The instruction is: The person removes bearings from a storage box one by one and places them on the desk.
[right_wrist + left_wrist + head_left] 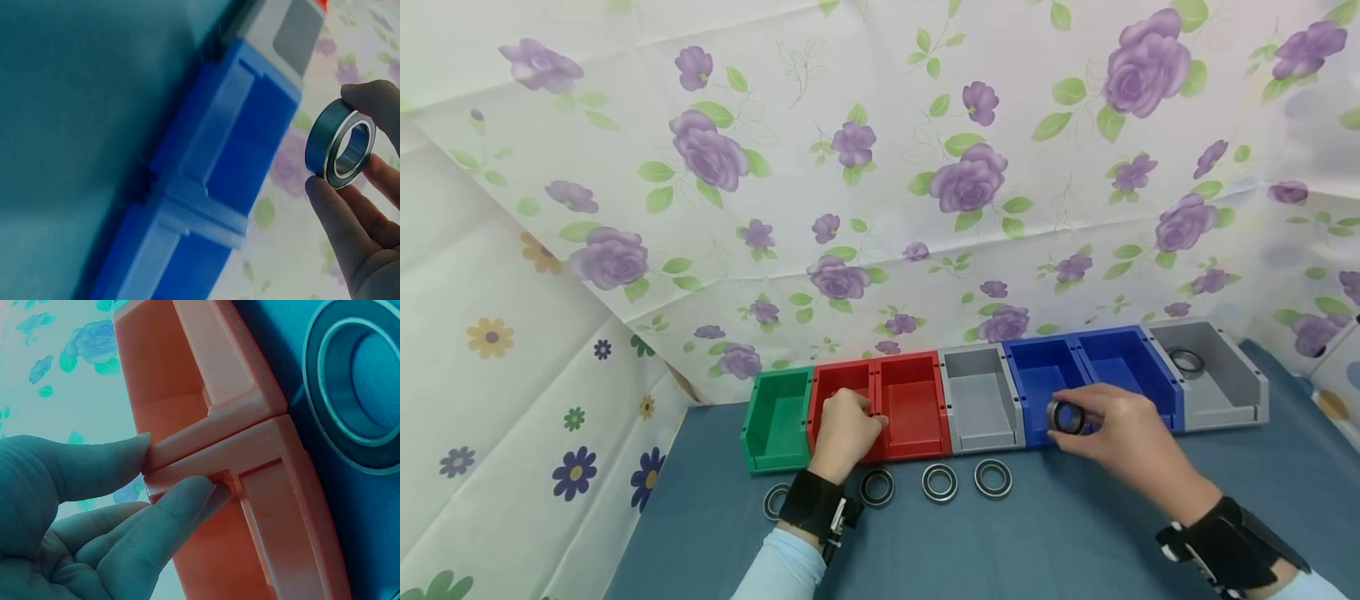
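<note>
A steel bearing, held upright between thumb and fingers of the right hand, hovers right of center over the front lip of the left blue bin, whose open cavity lies just behind. The left hand pinches the shared wall of the red bins. Four bearings line the table below.

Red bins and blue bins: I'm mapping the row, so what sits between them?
In the head view, one grey bin sits between the red bins and the blue bins, and looks empty.
</note>
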`<action>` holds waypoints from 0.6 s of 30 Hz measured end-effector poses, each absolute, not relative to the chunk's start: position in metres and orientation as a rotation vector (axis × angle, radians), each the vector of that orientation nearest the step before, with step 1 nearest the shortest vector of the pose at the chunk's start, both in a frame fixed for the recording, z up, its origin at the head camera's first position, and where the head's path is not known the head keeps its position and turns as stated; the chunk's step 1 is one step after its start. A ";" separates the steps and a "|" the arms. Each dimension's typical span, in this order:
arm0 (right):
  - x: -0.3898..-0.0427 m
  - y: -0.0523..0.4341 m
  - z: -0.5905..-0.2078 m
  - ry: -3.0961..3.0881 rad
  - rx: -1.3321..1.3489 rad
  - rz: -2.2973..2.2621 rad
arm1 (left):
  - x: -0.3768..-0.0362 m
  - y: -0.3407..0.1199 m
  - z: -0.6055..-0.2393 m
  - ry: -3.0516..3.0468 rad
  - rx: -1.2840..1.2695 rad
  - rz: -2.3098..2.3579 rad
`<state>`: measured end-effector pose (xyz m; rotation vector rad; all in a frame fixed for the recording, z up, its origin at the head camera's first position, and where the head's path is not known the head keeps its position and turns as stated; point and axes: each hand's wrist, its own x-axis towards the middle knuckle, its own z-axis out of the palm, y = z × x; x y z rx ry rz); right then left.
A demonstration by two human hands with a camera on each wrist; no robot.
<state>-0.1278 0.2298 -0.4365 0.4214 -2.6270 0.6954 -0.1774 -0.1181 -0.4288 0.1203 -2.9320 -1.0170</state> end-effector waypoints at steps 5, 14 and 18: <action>-0.121 0.221 -0.449 -2.667 0.452 0.689 | -0.177 -0.118 -0.429 -2.930 0.125 -1.013; -0.116 0.212 -0.463 -2.888 0.392 0.764 | -0.177 -0.118 -0.428 -2.925 0.113 -1.020; -0.116 0.209 -0.470 -2.922 0.409 0.743 | -0.177 -0.118 -0.427 -2.928 0.096 -1.040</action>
